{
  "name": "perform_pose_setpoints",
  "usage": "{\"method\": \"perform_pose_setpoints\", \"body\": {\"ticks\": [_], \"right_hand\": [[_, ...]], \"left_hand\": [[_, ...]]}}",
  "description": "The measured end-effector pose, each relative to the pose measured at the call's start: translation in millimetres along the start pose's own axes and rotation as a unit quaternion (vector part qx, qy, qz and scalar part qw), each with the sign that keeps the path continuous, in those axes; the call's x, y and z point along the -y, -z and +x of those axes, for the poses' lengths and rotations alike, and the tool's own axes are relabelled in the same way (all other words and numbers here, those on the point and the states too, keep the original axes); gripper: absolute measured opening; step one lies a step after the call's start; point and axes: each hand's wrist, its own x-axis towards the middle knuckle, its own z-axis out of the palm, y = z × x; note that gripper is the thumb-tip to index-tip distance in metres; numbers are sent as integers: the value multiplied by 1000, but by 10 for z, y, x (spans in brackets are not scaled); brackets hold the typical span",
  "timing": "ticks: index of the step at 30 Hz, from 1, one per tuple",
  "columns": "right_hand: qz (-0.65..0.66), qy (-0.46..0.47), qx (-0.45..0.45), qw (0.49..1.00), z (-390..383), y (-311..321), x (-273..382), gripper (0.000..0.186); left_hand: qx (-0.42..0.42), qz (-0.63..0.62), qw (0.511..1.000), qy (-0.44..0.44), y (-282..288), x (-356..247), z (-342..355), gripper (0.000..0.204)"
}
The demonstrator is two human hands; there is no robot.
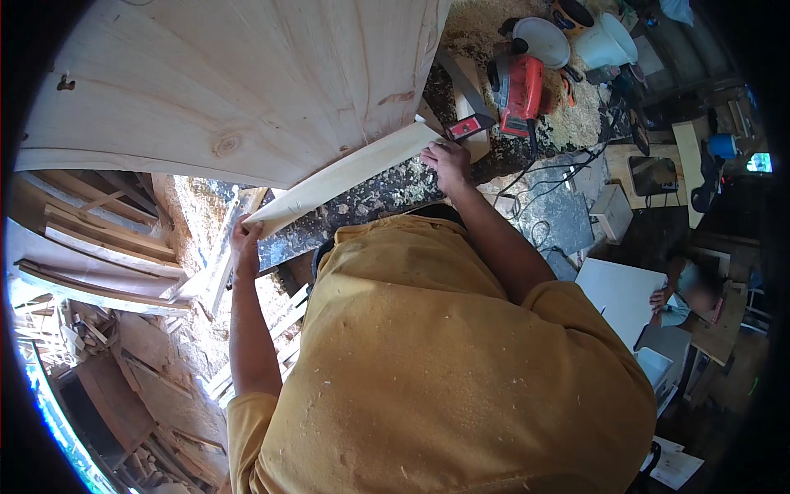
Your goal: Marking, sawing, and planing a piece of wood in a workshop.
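A long pale wooden strip lies along the lower edge of a large plywood panel. My left hand grips its left end, fingers wrapped at the edge. My right hand holds the strip near its right end, fingers curled onto it. Just beyond my right hand is a small red-and-black tool with a dark bar. A red power planer with a black cord rests to the right on the shaving-strewn dark bench.
Buckets and lids crowd the upper right bench. Curved wooden frames and offcuts lie to the left. At lower right another person holds a white panel. Cords run across the grey surface behind my right arm.
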Motion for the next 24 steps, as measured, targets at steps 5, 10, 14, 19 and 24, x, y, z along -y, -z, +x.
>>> {"method": "perform_pose_setpoints", "body": {"ticks": [5,10,14,19,24], "right_hand": [[88,-47,-2,995,85,-28,-20,17],[31,-95,8,995,73,-37,41,15],[26,-95,-1,995,111,-105,-3,17],[-39,-81,20,996,147,-104,18,20],[-76,-41,57,995,118,-89,44,18]], "left_hand": [[-22,1,1000,8,-91,-46,8,38],[-45,12,999,1,-153,-113,4,36],[-66,45,997,14,-176,-118,4,34],[-73,110,991,-7,-149,-104,6,34],[-77,358,927,-77,-283,-440,-31,32]]}}
